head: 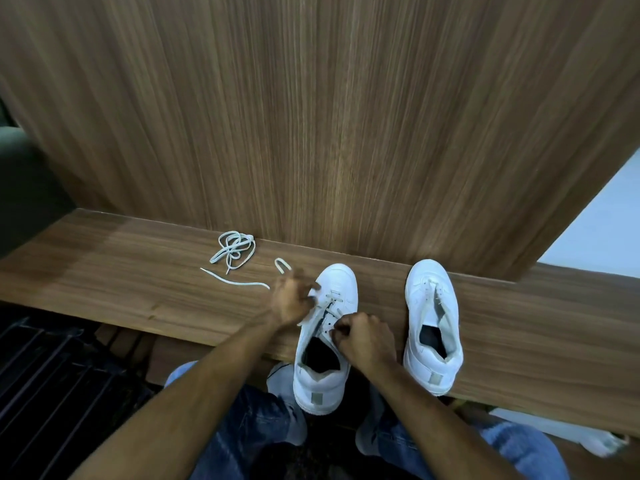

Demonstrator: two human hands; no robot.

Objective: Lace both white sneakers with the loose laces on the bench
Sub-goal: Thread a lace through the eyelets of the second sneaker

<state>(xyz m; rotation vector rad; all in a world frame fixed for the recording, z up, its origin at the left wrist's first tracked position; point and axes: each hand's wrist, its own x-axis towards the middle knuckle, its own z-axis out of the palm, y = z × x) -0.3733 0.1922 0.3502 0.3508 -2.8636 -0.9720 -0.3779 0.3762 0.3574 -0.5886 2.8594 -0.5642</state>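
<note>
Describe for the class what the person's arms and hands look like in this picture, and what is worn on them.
Both forearms are bare from the bottom edge of the picture up to the wrists, with no sleeves in view. The left hand and right hand wear no gloves; no watch, ring or bracelet shows. Blue jeans cover the legs below.

Lighting: dim, warm indoor. Brightest zone is the pale floor (602, 223) at right edge of frame. Soft sheen runs down centre of the wood panel (311, 116); no hard glare. Lower left of frame falls to near black. Soft shadows sit under the two sneakers, e.g. left one (325, 341). Motion blur on the left hand (291, 303); rest approx. sharp. Wide-angle distortion: panel edges and the bench (104, 271) bow toward frame corners.
</note>
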